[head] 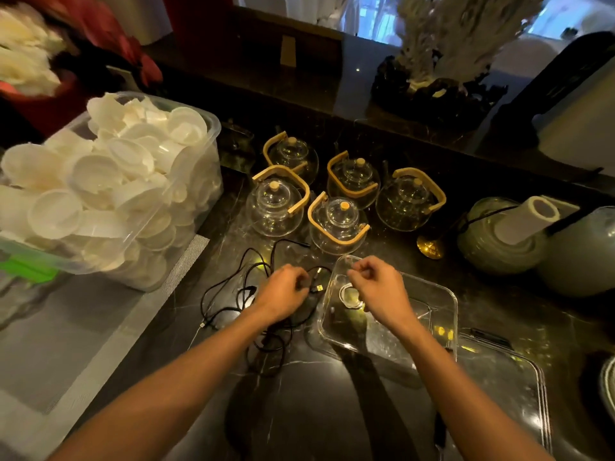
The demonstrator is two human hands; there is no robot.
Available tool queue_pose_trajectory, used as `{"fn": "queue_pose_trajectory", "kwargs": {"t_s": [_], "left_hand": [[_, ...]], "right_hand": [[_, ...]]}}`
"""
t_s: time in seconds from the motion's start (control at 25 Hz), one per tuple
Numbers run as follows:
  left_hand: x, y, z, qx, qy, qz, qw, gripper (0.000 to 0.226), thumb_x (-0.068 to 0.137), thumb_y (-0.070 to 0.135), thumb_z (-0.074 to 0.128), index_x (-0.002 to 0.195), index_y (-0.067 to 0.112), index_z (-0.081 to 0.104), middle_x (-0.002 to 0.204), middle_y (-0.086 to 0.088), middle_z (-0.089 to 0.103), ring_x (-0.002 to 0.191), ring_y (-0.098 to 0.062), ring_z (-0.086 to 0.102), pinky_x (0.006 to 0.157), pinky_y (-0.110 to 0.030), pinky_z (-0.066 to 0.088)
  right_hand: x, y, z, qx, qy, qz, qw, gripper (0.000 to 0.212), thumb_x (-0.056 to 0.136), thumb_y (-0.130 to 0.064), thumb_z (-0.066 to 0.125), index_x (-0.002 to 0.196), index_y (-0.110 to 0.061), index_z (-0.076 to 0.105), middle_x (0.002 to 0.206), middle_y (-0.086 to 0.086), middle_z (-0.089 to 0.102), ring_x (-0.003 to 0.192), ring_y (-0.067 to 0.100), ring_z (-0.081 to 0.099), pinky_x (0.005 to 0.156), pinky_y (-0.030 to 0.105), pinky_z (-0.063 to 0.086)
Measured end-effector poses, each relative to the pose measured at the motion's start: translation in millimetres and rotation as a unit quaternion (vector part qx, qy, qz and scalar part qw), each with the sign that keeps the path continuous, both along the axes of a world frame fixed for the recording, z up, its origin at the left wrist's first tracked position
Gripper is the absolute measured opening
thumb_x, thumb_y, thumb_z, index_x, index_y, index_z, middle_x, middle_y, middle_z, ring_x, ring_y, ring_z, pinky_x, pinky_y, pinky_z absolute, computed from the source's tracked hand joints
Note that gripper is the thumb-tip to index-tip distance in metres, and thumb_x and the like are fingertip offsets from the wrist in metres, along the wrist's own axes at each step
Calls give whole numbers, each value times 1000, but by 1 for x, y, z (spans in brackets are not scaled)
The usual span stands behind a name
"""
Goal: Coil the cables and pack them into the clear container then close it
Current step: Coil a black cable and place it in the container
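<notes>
A clear rectangular container (432,304) stands open on the dark marble counter, with a small coiled white cable (349,296) lying inside near its far left corner. Its clear lid (519,377) lies flat to the right. Loose black cables (233,287) sprawl in a tangle left of the container. My left hand (283,291) rests on that tangle and pinches a black cable near its USB plug (318,288). My right hand (379,284) hovers over the container's left end above the white coil, fingers curled together, and nothing shows in them.
Several glass teapots (336,221) with wooden handles stand just behind the cables. A large plastic bin (199,181) full of white lids sits at the left on a grey mat (100,327). Green-grey jars (499,234) and a gold-based item (429,249) stand at the right.
</notes>
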State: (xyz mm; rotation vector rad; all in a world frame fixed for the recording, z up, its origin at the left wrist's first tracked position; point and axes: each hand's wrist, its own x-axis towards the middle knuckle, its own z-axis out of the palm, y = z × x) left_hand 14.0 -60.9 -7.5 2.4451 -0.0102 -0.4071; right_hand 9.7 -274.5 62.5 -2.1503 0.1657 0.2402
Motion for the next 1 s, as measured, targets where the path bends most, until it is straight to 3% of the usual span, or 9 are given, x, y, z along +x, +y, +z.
{"fn": "queue_pose_trajectory", "kwargs": {"t_s": [0.12, 0.24, 0.4, 0.6, 0.72, 0.76, 0.88, 1.0], "left_hand": [[-6, 0, -11, 20, 6, -17, 1000, 28, 88, 28, 73, 115, 22, 70, 114, 1, 65, 107, -18, 63, 93, -38, 55], [-4, 1, -17, 80, -33, -50, 995, 25, 88, 28, 69, 111, 19, 69, 112, -7, 64, 106, -27, 62, 87, -43, 54], [-2, 7, -21, 132, -72, -50, 987, 18, 93, 23, 59, 105, 14, 68, 107, -9, 68, 102, -31, 64, 81, -42, 48], [-6, 20, -6, -85, -67, 75, 991, 3, 92, 23, 65, 94, 22, 67, 87, 4, 66, 79, -12, 64, 74, -34, 54], [-6, 24, 33, -225, -84, 143, 960, 2, 94, 19, 67, 93, 21, 67, 86, 5, 66, 76, -1, 60, 69, -14, 48], [-5, 25, 48, -263, -96, 156, 947, 4, 94, 18, 67, 92, 21, 66, 84, 6, 64, 73, 2, 57, 68, -13, 47], [4, 29, 91, -368, -107, 185, 905, 5, 93, 13, 69, 91, 17, 68, 79, 2, 61, 72, -4, 58, 69, -22, 53], [11, 33, 130, -428, -95, 198, 877, 5, 92, 10, 70, 96, 7, 67, 76, -3, 59, 68, -12, 57, 65, -25, 52]], "right_hand": [[4, 32, 9, -52, -31, 81, 995, 14, 93, -30, 70, 105, -22, 70, 84, -8, 69, 80, 11, 65, 72, 35, 53], [9, 59, 6, -97, -36, 148, 984, 22, 93, -29, 68, 113, -22, 68, 92, -6, 71, 87, 14, 67, 77, 37, 55], [14, 80, -5, -149, -21, 196, 969, 16, 93, -24, 65, 106, -16, 67, 97, 1, 71, 89, 21, 67, 79, 44, 57], [13, 87, -12, -122, -22, 143, 982, 15, 100, -18, 56, 109, -13, 67, 99, 4, 71, 90, 21, 66, 77, 41, 56], [11, 90, -14, 26, 14, 25, 999, 19, 100, -8, 46, 108, -13, 63, 100, 5, 70, 95, 26, 68, 85, 51, 58], [10, 90, -11, 75, 33, 12, 997, 24, 98, -2, 46, 111, -12, 63, 103, 4, 70, 102, 26, 68, 87, 49, 58], [4, 91, 6, 171, 84, 92, 977, 37, 96, 1, 52, 126, -15, 65, 114, 2, 75, 116, 15, 68, 93, 29, 53], [-11, 94, 25, 257, 67, 115, 957, 26, 100, -12, 61, 124, -22, 65, 109, 3, 78, 107, 16, 72, 98, 32, 55]]}}
